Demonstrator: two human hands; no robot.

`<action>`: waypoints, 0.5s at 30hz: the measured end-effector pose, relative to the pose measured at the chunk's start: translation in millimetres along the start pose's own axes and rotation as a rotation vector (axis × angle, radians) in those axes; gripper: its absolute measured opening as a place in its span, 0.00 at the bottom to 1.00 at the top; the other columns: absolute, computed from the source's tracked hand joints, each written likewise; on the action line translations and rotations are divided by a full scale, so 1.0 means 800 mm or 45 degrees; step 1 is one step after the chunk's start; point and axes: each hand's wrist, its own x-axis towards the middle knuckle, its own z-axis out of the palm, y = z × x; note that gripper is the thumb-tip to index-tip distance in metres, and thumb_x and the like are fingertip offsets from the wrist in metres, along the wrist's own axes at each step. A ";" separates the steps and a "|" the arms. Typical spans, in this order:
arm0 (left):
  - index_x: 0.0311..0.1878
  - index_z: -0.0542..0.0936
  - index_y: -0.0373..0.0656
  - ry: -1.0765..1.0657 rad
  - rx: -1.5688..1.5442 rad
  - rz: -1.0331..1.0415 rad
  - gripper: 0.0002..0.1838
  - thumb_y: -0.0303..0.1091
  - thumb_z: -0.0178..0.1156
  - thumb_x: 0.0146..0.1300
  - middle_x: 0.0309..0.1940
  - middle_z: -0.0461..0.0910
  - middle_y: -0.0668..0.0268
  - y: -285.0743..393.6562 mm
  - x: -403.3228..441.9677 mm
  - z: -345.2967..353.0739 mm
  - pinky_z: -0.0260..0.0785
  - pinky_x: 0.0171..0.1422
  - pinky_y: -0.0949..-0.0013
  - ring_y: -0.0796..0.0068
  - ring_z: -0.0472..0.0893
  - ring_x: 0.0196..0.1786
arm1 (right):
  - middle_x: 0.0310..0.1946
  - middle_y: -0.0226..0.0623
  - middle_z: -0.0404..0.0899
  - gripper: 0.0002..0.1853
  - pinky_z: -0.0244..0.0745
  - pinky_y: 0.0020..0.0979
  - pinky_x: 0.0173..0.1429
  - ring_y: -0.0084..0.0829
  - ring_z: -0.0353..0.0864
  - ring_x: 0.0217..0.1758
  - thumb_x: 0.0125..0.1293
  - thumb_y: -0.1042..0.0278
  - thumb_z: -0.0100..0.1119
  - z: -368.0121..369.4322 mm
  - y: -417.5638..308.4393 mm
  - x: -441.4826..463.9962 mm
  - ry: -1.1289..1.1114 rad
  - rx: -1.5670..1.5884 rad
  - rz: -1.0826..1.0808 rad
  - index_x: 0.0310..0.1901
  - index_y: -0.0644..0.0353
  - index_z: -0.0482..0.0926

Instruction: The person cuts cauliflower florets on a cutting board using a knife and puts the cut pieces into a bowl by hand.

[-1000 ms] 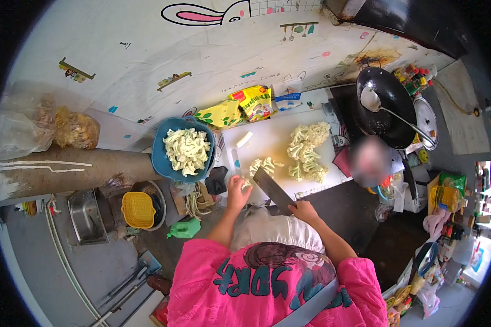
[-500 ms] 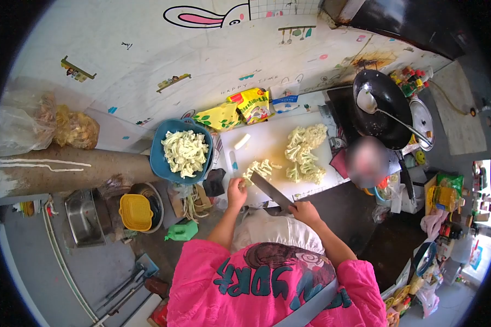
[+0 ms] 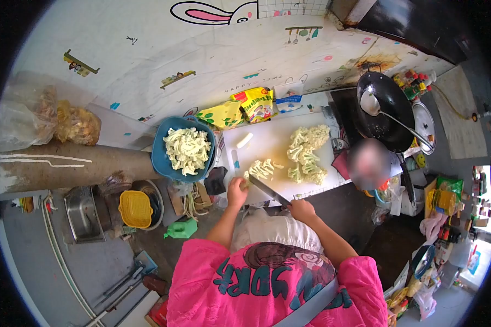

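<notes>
My right hand (image 3: 301, 210) is closed around the handle of a kitchen knife (image 3: 270, 191). Its blade points up and left, and the tip is close to the fingers of my left hand (image 3: 236, 192). Those fingers are curled around a small cauliflower piece (image 3: 247, 177) at the lower left of the white cutting board (image 3: 267, 133). Cut cauliflower florets (image 3: 264, 168) lie just beyond the blade. Larger cauliflower chunks (image 3: 308, 153) sit on the board's right side, and a pale stem piece (image 3: 245, 140) rests near its upper left.
A blue basin (image 3: 158, 151) full of cauliflower stands left of the board. Seasoning bags (image 3: 256, 103) lean behind it. To the right, a black wok (image 3: 390, 128) holds a ladle (image 3: 370, 103). A yellow basket (image 3: 136, 209) and a sink (image 3: 84, 215) are at lower left.
The knife blade has turned from showing its broad side to a thinner, more edge-on view, and its tip has come nearer my left fingers. The whole view has shifted slightly.
</notes>
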 end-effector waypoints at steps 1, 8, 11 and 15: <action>0.33 0.73 0.37 0.005 0.004 0.008 0.13 0.18 0.60 0.40 0.34 0.74 0.56 0.000 -0.002 -0.001 0.68 0.45 0.63 0.54 0.75 0.39 | 0.34 0.50 0.79 0.17 0.74 0.44 0.44 0.49 0.79 0.39 0.62 0.53 0.48 0.002 -0.002 0.004 -0.015 -0.006 0.027 0.35 0.60 0.78; 0.35 0.71 0.38 -0.027 -0.123 -0.127 0.15 0.18 0.58 0.40 0.33 0.72 0.56 -0.013 -0.010 0.004 0.67 0.43 0.64 0.55 0.74 0.38 | 0.35 0.52 0.79 0.19 0.73 0.46 0.46 0.50 0.79 0.40 0.61 0.51 0.50 0.012 0.002 0.006 -0.004 0.142 0.083 0.35 0.61 0.79; 0.36 0.71 0.38 0.006 -0.155 -0.117 0.15 0.17 0.57 0.42 0.35 0.72 0.57 -0.006 -0.010 0.002 0.70 0.41 0.65 0.57 0.74 0.39 | 0.34 0.52 0.79 0.19 0.73 0.46 0.46 0.51 0.78 0.40 0.60 0.51 0.50 0.002 0.001 -0.007 0.036 0.169 0.078 0.34 0.61 0.80; 0.38 0.72 0.37 0.005 -0.054 -0.040 0.14 0.17 0.58 0.44 0.37 0.72 0.58 -0.012 -0.005 0.012 0.73 0.40 0.67 0.59 0.75 0.42 | 0.30 0.51 0.79 0.17 0.72 0.45 0.44 0.50 0.78 0.37 0.59 0.53 0.51 0.013 0.016 -0.011 0.178 0.245 0.008 0.32 0.59 0.80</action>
